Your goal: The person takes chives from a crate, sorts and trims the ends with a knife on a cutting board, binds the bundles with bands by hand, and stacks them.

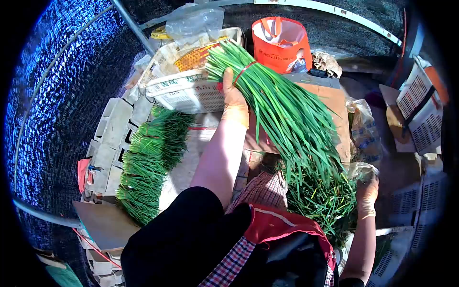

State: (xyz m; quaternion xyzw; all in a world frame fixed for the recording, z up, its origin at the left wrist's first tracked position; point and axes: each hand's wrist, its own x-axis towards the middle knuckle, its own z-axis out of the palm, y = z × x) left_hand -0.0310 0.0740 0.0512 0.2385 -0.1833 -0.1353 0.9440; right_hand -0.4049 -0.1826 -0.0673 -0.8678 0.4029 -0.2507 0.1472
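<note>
My left hand (233, 93) is closed around the pale stem end of a large bunch of garlic chives (287, 103). A red band (245, 73) ties the bunch near the stems, and its long green leaves fan out down to the right. At the lower right, my right hand (367, 189) grips the crumpled edge of a clear plastic bag (362, 169), its fingertips partly hidden. Beside that hand lies a heap of loose green leaves (320, 201), under the tips of the bunch.
Several more bunches of chives (143, 167) stand in a row at left, along grey blocks (112, 122). A white plastic crate (184, 91) and an orange bag (281, 48) are at the back. Cardboard (334, 103) lies behind the bunch; another crate (425, 103) leans at right.
</note>
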